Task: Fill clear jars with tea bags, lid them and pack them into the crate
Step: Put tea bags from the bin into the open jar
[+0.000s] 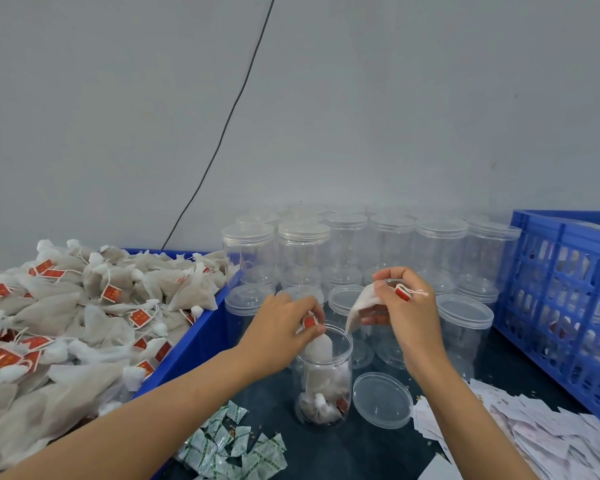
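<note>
Where the dark table [343, 452] lies hemmed by a blue bin [201, 337] of tea bags on the left and the blue crate [565, 299] on the right, an open jar [324, 374] stands near, lidded jars [392, 244] ranked behind it. The left hand [278, 337] pinches a tea bag [319, 351] at the jar's mouth, half inside. The right hand [404, 306] pinches another bag [362, 304] just above and right of the rim. A loose lid [383, 400] lies beside the jar, green sachets [229, 445] near left, paper slips [534, 434] near right.

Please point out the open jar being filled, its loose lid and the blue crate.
open jar [324, 382], head view, on its clear side wall.
loose lid [382, 400], head view, on the middle of the disc.
blue crate [565, 303], head view, on its lattice side wall.
</note>
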The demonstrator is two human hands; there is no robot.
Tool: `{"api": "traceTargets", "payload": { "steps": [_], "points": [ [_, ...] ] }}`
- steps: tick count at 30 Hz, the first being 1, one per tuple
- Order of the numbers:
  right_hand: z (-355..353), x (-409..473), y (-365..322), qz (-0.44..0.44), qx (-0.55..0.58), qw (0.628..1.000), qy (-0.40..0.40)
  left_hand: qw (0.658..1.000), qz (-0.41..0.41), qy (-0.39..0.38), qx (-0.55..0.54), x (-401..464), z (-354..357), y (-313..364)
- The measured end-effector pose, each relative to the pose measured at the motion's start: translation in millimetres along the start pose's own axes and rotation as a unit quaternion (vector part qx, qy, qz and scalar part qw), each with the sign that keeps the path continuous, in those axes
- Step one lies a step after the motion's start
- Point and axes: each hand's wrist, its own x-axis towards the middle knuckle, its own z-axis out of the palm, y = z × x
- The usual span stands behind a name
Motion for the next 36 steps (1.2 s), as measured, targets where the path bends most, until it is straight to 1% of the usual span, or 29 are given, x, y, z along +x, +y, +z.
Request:
{"api": "traceTargets", "payload": {
  "steps": [3, 6, 8, 10, 13, 14, 16, 17, 19, 21, 23, 26, 28, 30, 32, 33, 34, 36],
  "points": [
    [4, -2, 0, -0.016, -0.003, 1.0, -0.016, 0.999, 0.016, -0.02, 0.043, -2, 2, 0],
    [10, -5, 1, -0.032, 0.026, 0.997, -0.061, 0.988, 0.029, -0.087, 0.121, 0, 3, -4],
    [14, -7, 3, -0.049, 0.004, 0.994, -0.097, 0.984, 0.022, -0.125, 0.126, 2, 2, -6],
    [18, -8, 7, -0.072, -0.039, 0.989, -0.124, 0.991, 0.01, -0.105, 0.083, 3, -2, -7],
    [22, -9, 14, -0.086, -0.096, 0.981, -0.147, 0.999, -0.023, -0.011, -0.041, 2, -8, -14],
    [23, -10, 17, -0.077, -0.103, 0.979, -0.156, 0.995, -0.041, 0.002, -0.088, 1, -10, -15],
    [25, -11, 21, -0.052, -0.1, 0.979, -0.171, 0.98, -0.067, -0.017, -0.185, -1, -13, -16],
    [27, -12, 23, -0.049, -0.105, 0.978, -0.173, 0.975, -0.067, -0.031, -0.21, -2, -14, -15],
    [28, -12, 26, -0.08, -0.154, 0.969, -0.173, 0.978, -0.045, -0.047, -0.198, -2, -14, -15],
    [28, -12, 27, -0.125, -0.215, 0.953, -0.174, 0.992, -0.014, -0.055, -0.114, -3, -11, -14],
    [28, -12, 28, -0.176, -0.271, 0.928, -0.185, 0.998, 0.009, -0.056, -0.039, -3, -8, -13],
    [27, -14, 27, -0.27, -0.362, 0.87, -0.199, 1.0, 0.015, -0.016, 0.001, -3, -9, -12],
    [25, -16, 22, -0.3, -0.4, 0.839, -0.214, 1.0, 0.002, 0.021, -0.015, -2, -10, -14],
    [23, -17, 17, -0.294, -0.444, 0.807, -0.256, 0.998, -0.03, 0.022, -0.054, -2, -11, -17],
    [24, -15, 18, -0.278, -0.504, 0.756, -0.312, 0.995, -0.059, -0.014, -0.078, -4, -9, -21],
    [25, -14, 19, -0.263, -0.524, 0.737, -0.336, 0.994, -0.067, -0.031, -0.085, -4, -8, -22],
    [26, -13, 19, -0.242, -0.532, 0.73, -0.354, 0.992, -0.074, -0.042, -0.095, -4, -7, -23],
    [26, -11, 19, -0.2, -0.533, 0.73, -0.377, 0.986, -0.089, -0.049, -0.129, -2, -7, -24]
  ]
}}
